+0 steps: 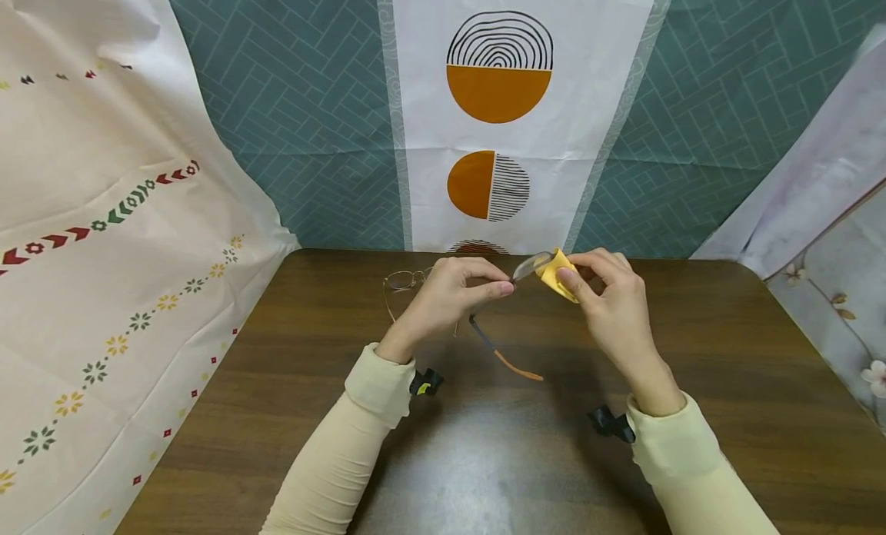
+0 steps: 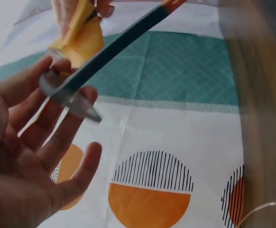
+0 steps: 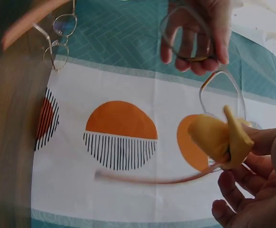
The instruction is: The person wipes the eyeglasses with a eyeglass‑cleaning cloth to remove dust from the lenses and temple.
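A pair of eyeglasses (image 1: 531,266) with clear lenses and dark temples tipped in orange is held up over the table. My left hand (image 1: 457,290) pinches the frame near its middle between thumb and fingertips. In my right hand (image 1: 618,308) is a folded yellow cloth (image 1: 557,277), gripped by thumb and fingers around the outer end of the frame. The right wrist view shows the cloth (image 3: 221,140) over the lower part of one lens rim (image 3: 222,92). One temple (image 2: 119,47) crosses in front of the left hand in the left wrist view.
A second pair of glasses (image 1: 400,280) with a thin gold wire frame rests at the back of the brown wooden table (image 1: 484,458), partly hidden behind the left hand. A patterned cloth backdrop (image 1: 332,135) hangs behind the table, and a white printed cloth (image 1: 138,289) drapes at left.
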Demonstrator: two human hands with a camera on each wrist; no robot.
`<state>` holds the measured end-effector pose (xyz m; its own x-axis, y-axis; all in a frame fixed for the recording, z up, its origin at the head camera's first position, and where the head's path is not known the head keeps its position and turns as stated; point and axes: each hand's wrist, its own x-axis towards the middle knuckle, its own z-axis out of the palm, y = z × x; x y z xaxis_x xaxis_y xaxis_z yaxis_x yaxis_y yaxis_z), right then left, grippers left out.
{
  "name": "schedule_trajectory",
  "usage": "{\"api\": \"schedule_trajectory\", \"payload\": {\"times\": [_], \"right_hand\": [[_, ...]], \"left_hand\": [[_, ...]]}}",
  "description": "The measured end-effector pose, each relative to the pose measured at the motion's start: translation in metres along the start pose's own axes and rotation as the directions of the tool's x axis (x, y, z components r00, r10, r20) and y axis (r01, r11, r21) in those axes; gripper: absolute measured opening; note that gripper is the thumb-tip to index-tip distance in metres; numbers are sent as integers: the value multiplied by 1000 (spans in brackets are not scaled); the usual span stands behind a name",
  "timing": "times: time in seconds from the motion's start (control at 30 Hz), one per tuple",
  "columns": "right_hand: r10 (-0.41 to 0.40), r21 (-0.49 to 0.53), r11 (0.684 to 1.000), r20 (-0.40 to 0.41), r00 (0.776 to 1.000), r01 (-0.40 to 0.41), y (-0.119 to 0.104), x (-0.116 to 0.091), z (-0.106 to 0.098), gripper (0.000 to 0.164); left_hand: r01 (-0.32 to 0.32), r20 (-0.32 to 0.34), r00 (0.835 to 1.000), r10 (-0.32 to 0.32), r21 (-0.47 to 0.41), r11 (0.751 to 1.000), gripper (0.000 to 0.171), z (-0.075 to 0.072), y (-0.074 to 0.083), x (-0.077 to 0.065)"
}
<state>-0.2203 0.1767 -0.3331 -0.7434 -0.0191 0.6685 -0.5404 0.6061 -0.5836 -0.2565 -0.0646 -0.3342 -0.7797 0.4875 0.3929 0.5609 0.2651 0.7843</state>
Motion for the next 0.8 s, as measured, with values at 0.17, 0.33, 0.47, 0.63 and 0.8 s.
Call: {"api": "schedule_trajectory", "payload": {"times": [0.17,0.33,0.47,0.63,0.8], "right_hand": [[-47,-63,997,-15,999,46,3,-1,2,16],[-109,-174,980,-37,993,101,7,0,1,16],[-162,-259,955,-42,986,146,9,2,-3,16],[-188,-282,945,-46,981,168,11,4,-9,15],[-194,-261,949,-54,979,174,14,6,-13,15]], "left_hand": [[11,-86,996,-14,-33,999,14,-1,2,-1],[28,-146,989,-38,-69,997,16,-4,1,-1],[40,-156,986,-55,-99,994,17,-7,0,-1],[44,-170,983,-72,-166,985,17,-11,1,-1],[47,-191,977,-96,-250,967,18,-15,2,0]]}}
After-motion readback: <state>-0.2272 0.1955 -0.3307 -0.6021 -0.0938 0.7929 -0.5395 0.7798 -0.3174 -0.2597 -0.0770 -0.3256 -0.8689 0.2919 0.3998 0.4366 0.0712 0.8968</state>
